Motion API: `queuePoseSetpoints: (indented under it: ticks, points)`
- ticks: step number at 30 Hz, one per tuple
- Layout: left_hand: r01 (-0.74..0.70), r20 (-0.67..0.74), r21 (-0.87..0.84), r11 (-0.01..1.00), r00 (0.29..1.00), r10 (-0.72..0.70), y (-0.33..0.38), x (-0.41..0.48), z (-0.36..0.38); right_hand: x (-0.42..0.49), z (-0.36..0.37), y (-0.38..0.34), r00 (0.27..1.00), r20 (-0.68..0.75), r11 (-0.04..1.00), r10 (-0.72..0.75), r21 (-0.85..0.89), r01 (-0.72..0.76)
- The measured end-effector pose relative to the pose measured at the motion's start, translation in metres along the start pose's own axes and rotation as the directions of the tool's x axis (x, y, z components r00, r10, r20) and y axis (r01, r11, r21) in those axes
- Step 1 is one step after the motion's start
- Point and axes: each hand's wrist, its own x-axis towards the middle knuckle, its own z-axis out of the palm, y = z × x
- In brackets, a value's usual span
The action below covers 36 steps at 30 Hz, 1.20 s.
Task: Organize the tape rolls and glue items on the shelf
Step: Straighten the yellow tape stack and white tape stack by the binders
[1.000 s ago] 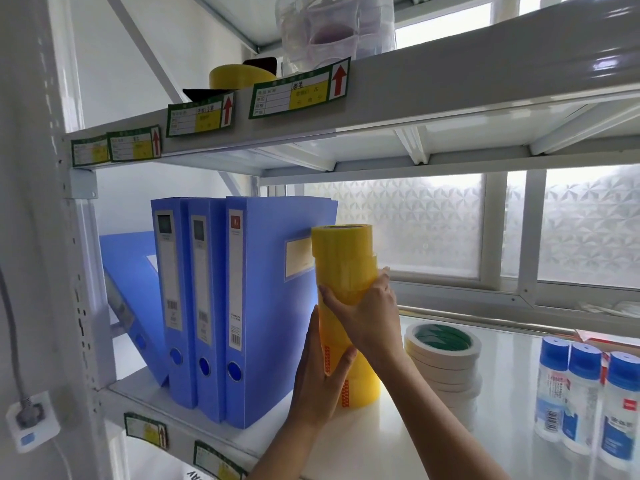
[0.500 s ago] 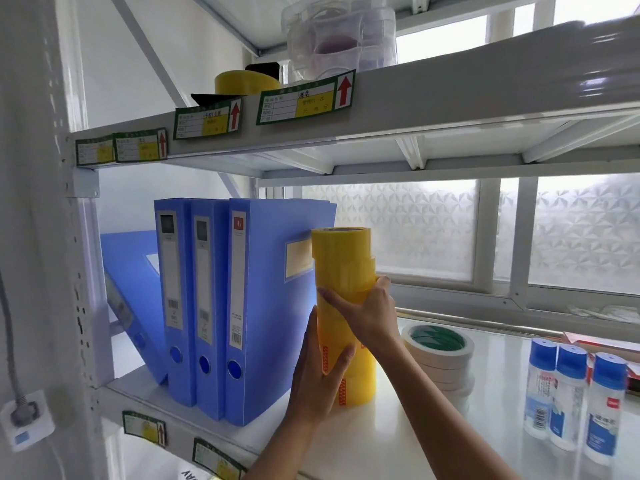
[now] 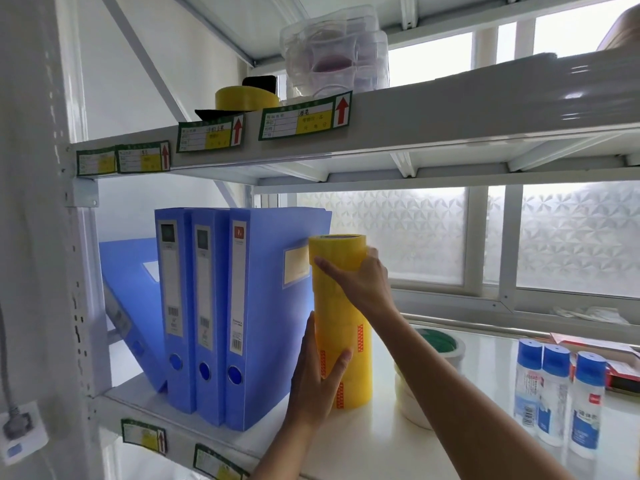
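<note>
Altogether stand three glue bottles, one yellow tape stack.

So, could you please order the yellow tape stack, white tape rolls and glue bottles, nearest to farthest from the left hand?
1. yellow tape stack, gripped by the left hand
2. white tape rolls, just right
3. glue bottles, far right

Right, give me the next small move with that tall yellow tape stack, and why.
Probably loosen the right hand, which grips the top of the tall stack of yellow tape rolls, to test it: it stands on the white shelf board by the blue plastic file box, left hand gripping it low.
</note>
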Motion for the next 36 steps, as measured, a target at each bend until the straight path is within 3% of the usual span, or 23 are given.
queuePoseSetpoints:
  ticks: [11,31,36]
  points:
    - [0.009,0.010,-0.004,1.000,1.000,-0.008,0.000,0.001,0.000,0.006,-0.006,0.001,0.994,0.106,0.999,0.016,0.041,-0.020]
    - [0.010,-0.002,0.023,1.000,1.000,-0.010,0.000,-0.001,-0.001,-0.005,0.003,0.009,0.994,-0.051,0.990,-0.098,-0.106,0.092]
    - [-0.022,0.005,-0.003,1.000,1.000,0.022,0.001,-0.002,-0.002,-0.010,-0.006,0.006,0.997,0.039,0.986,-0.066,-0.152,0.072]
